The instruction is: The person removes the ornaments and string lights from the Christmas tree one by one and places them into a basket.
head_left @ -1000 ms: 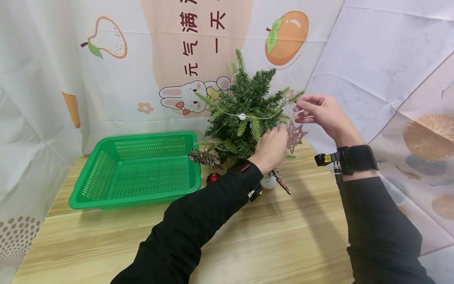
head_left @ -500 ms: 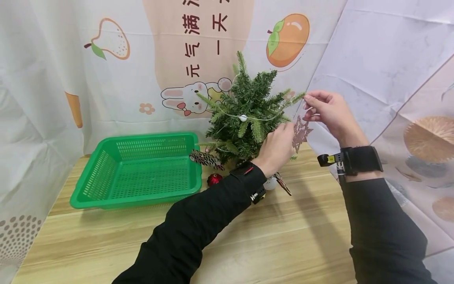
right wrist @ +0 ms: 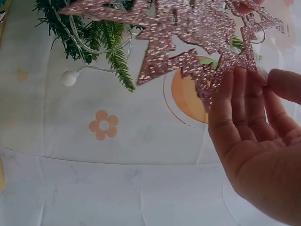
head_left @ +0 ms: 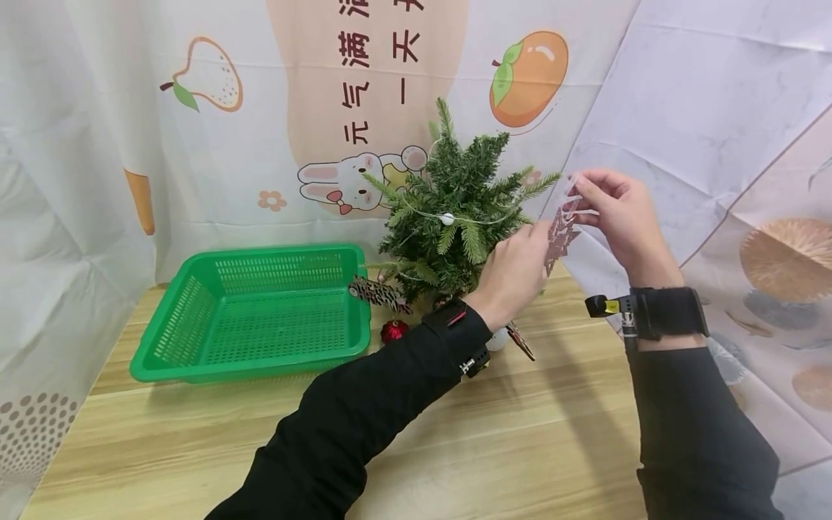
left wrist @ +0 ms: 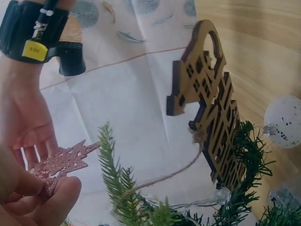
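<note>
left hand (head_left: 516, 271) clamped on a glittery pink ornament (head_left: 559, 238), right hand (head_left: 620, 217) pinching its pale ribbon (head_left: 570, 191).
the ornament is up just right of a small green tree (head_left: 448, 195); a wooden cutout (left wrist: 207, 84) hangs at the tree's near right, beside a speckled white ball (left wrist: 287, 121); left on the table (head_left: 507, 440) sits a green basket (head_left: 260, 367).

I hold my left arm (head_left: 364, 412) outstretched, left hand (head_left: 515, 274) pinching — my right hand (head_left: 620, 220), near it, pinches too.
</note>
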`<state>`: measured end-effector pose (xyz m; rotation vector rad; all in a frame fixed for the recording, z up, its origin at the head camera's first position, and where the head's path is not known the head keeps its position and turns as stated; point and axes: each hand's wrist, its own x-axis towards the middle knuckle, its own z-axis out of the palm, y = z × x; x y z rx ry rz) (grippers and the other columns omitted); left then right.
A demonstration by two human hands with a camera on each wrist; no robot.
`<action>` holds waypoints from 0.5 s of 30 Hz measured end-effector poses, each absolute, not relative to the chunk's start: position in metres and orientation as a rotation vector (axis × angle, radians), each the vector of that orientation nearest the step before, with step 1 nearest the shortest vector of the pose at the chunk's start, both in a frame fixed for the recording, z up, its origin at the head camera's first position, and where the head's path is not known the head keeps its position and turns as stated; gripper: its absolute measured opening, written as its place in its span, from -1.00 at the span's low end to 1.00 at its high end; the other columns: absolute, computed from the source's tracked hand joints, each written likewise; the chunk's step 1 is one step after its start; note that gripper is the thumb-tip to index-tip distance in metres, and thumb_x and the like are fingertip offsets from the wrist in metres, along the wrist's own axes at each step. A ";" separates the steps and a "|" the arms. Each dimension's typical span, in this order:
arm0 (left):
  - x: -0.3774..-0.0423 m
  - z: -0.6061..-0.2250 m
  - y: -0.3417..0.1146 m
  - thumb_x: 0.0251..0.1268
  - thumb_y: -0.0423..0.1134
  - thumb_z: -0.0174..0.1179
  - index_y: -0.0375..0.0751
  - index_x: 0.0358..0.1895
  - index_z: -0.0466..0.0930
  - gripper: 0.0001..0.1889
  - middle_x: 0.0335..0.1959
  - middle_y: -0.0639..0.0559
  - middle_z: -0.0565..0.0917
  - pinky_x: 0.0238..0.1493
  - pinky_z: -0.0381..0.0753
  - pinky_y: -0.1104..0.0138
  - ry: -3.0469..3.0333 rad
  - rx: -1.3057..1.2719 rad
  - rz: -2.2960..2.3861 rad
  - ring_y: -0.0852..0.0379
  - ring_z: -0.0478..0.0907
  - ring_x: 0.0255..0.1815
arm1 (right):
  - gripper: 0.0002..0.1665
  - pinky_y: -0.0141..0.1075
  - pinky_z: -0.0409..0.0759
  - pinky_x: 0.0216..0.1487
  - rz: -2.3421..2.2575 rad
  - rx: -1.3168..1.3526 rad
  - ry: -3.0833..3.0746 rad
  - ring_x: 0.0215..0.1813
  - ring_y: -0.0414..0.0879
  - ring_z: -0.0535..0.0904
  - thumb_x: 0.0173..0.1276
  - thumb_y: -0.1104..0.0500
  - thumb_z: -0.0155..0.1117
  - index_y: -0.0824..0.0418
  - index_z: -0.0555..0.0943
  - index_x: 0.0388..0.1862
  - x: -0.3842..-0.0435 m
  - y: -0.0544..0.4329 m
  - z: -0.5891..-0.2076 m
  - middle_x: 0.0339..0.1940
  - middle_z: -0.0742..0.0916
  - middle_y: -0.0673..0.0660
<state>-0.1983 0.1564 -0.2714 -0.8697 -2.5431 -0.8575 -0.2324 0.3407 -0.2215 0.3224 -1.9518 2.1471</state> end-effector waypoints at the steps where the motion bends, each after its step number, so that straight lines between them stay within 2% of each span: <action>1: -0.197 -0.271 0.156 0.43 -0.30 0.25 -0.15 0.47 0.34 -0.43 0.06 0.03 0.64 -0.05 0.64 0.40 -2.540 -0.872 -0.854 0.12 0.65 -0.02 | -0.83 -0.37 0.70 -0.33 2.132 0.334 -1.965 -0.34 -0.12 0.73 0.41 0.25 0.38 0.33 0.72 -0.11 -0.230 0.341 -0.223 -0.31 0.76 0.12; 4: -0.195 -0.271 0.153 0.42 -0.29 0.27 -0.14 0.48 0.33 -0.40 0.09 0.03 0.63 -0.02 0.63 0.38 -2.530 -0.877 -0.862 0.11 0.64 0.01 | -0.83 -0.36 0.71 -0.26 2.093 0.395 -1.992 -0.27 -0.11 0.74 0.43 0.28 0.34 0.35 0.73 -0.08 -0.223 0.343 -0.226 -0.26 0.78 0.13; 8: -0.191 -0.270 0.148 0.41 -0.32 0.27 -0.13 0.49 0.32 -0.39 0.10 0.04 0.62 -0.03 0.62 0.42 -2.509 -0.903 -0.893 0.15 0.63 0.02 | -0.77 -0.34 0.70 -0.13 2.002 0.510 -2.014 -0.18 -0.07 0.75 0.46 0.34 0.28 0.47 0.67 0.01 -0.210 0.347 -0.229 -0.17 0.79 0.18; 15: -0.176 -0.265 0.130 0.51 -0.41 0.07 -0.22 0.47 0.35 -0.50 0.16 -0.03 0.64 -0.05 0.61 0.49 -2.414 -0.975 -0.950 0.16 0.65 0.01 | -0.71 -0.37 0.67 -0.03 1.837 0.636 -2.070 -0.14 -0.06 0.74 0.45 0.44 0.24 0.61 0.59 0.08 -0.182 0.346 -0.231 -0.07 0.79 0.19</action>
